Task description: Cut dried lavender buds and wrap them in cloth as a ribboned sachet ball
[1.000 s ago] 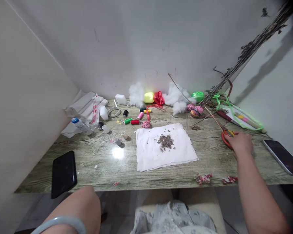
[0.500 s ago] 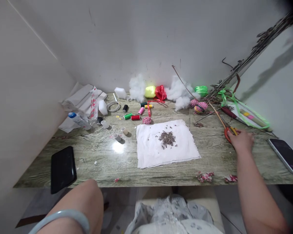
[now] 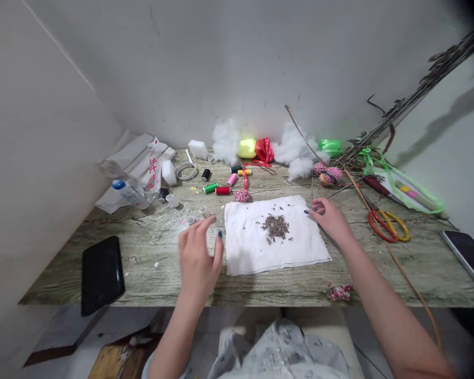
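Observation:
A white cloth (image 3: 245, 252) lies flat on the wood-patterned table, with a small heap of dark brown dried bits (image 3: 276, 227) at its middle. My left hand (image 3: 199, 250) hovers at the cloth's left side, fingers apart and holding nothing. At the cloth's right edge is my right hand (image 3: 329, 218), its fingers bent loosely near the rim; I see nothing held in it, and cannot tell if it touches the cloth. To the right lie the scissors (image 3: 389, 225) with red and yellow handles. Two small pale caps (image 3: 204, 211) stand just beyond my left hand.
Thread spools (image 3: 223, 191), a red-white string ball (image 3: 242, 196), white stuffing (image 3: 298, 150) and coloured ribbon rolls (image 3: 247, 148) lie at the back. A black phone (image 3: 102, 275) overhangs the front left edge; another phone (image 3: 468, 258) is far right. Long twigs (image 3: 398, 113) lean in the right corner.
My right hand has let go of the scissors and moved left to the cloth's right edge. My left hand has risen from below the table edge to the cloth's left side.

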`<action>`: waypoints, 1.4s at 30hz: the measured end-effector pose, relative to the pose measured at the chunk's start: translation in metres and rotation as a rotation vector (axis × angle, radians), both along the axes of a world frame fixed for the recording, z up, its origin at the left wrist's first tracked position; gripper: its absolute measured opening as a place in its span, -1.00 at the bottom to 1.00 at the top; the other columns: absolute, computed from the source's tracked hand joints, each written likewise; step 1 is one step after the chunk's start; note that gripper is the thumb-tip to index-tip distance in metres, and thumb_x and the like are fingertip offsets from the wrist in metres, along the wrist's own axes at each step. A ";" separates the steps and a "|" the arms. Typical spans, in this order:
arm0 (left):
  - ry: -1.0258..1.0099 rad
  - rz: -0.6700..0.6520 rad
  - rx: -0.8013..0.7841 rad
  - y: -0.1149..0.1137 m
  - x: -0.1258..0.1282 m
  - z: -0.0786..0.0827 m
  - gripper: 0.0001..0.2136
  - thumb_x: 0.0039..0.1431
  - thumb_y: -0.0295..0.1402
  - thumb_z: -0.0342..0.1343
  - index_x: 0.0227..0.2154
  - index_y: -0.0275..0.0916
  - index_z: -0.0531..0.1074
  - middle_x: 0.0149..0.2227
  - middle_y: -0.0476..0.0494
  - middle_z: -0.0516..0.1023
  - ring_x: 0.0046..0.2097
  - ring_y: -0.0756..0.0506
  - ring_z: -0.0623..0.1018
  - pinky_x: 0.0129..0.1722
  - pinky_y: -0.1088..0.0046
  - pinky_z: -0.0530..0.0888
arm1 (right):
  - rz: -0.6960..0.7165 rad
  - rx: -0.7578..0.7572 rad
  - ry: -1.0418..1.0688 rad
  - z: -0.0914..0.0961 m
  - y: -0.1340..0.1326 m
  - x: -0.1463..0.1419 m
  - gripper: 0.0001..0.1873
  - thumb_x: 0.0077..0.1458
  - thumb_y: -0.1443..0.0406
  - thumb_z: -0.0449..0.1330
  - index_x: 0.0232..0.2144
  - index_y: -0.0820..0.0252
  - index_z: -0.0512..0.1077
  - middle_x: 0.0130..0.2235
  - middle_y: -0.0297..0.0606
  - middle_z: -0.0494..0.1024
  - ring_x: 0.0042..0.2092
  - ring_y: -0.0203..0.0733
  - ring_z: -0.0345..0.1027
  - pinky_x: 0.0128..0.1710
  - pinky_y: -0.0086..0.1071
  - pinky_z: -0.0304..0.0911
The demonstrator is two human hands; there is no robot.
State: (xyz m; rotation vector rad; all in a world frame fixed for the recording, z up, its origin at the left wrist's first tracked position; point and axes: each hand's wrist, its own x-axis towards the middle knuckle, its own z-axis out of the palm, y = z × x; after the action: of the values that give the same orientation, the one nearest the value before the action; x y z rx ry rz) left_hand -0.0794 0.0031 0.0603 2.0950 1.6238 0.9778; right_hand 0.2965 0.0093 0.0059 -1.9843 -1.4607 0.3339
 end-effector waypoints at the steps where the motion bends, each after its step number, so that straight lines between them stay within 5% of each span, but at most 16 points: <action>1: 0.046 0.009 -0.024 0.006 0.003 -0.008 -0.66 0.20 -0.35 0.03 0.04 -0.22 0.33 0.03 -0.26 0.41 0.10 -0.27 0.35 0.12 0.06 0.29 | -0.002 -0.008 -0.014 -0.001 0.003 -0.004 -0.67 -0.07 0.17 0.20 -0.21 0.17 0.38 -0.27 -0.21 0.53 -0.36 -0.19 0.35 -0.27 -0.27 0.26; 5: 0.111 0.017 -0.231 0.038 0.019 -0.040 -0.59 0.12 -0.36 0.06 0.05 -0.35 0.32 -0.06 -0.32 0.44 0.00 -0.28 0.39 0.05 0.10 0.33 | 0.013 -0.041 -0.039 -0.005 0.005 -0.010 -0.80 -0.04 0.22 0.15 -0.33 0.16 0.42 -0.40 -0.26 0.50 -0.42 -0.20 0.32 -0.34 -0.31 0.22; 8: -0.009 0.037 -0.285 0.051 0.030 -0.049 -0.53 0.10 -0.40 0.08 0.10 -0.33 0.25 -0.11 -0.26 0.43 -0.13 -0.17 0.46 -0.06 0.26 0.41 | 0.028 -0.041 -0.034 -0.004 0.000 -0.007 -0.81 -0.01 0.21 0.12 -0.34 0.16 0.43 -0.40 -0.26 0.51 -0.40 -0.20 0.34 -0.34 -0.32 0.21; 17: -0.033 0.093 -0.097 0.036 0.045 -0.037 -0.91 0.19 -0.37 0.00 -0.33 -0.22 0.39 -0.27 -0.08 0.44 -0.31 -0.03 0.48 -0.28 0.44 0.41 | 0.044 0.033 -0.100 0.010 -0.018 -0.004 -0.80 0.08 0.14 0.11 -0.29 0.10 0.39 -0.32 -0.26 0.55 -0.40 -0.18 0.41 -0.36 -0.33 0.22; 25: -0.067 -0.011 -0.469 0.027 0.037 -0.029 -0.73 0.11 -0.26 0.03 -0.13 -0.22 0.34 -0.23 -0.09 0.52 -0.32 -0.07 0.52 -0.30 0.43 0.42 | 0.193 -0.041 -0.061 0.001 -0.022 0.003 -0.77 0.04 0.16 0.15 -0.24 0.11 0.37 -0.36 -0.30 0.46 -0.47 -0.24 0.29 -0.42 -0.34 0.21; 31: 0.028 -0.022 -0.460 0.020 0.037 -0.035 -0.78 0.10 -0.29 -0.02 -0.20 -0.20 0.36 -0.21 -0.09 0.54 -0.22 -0.13 0.52 -0.21 0.41 0.38 | 0.250 0.009 -0.125 -0.003 -0.022 0.003 -0.63 0.06 0.22 0.11 -0.05 0.07 0.33 -0.21 -0.22 0.42 -0.43 -0.21 0.30 -0.37 -0.29 0.24; 35: 0.042 -0.008 -0.431 0.019 0.033 -0.039 -0.77 0.09 -0.32 -0.04 -0.20 -0.21 0.39 -0.20 -0.10 0.55 -0.17 -0.15 0.51 -0.18 0.41 0.39 | 0.150 0.085 -0.059 -0.007 -0.009 0.006 -0.49 -0.01 0.18 0.18 0.02 0.15 0.27 -0.14 -0.14 0.43 -0.32 -0.14 0.34 -0.26 -0.22 0.28; 42: -0.042 -0.043 -0.432 0.020 0.022 -0.042 -0.74 0.06 -0.35 -0.09 -0.30 -0.24 0.49 -0.22 -0.12 0.58 -0.16 -0.17 0.50 -0.13 0.38 0.40 | 0.317 0.129 -0.105 0.001 0.008 0.001 -0.87 0.09 0.22 0.10 -0.39 0.09 0.42 -0.27 -0.21 0.47 -0.17 -0.08 0.33 -0.11 -0.22 0.22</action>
State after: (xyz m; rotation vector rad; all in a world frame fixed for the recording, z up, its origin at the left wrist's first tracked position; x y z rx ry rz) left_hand -0.0572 0.0233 0.0180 1.7948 1.5912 0.5857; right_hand 0.2975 0.0171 0.0071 -1.6898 -1.8210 0.2656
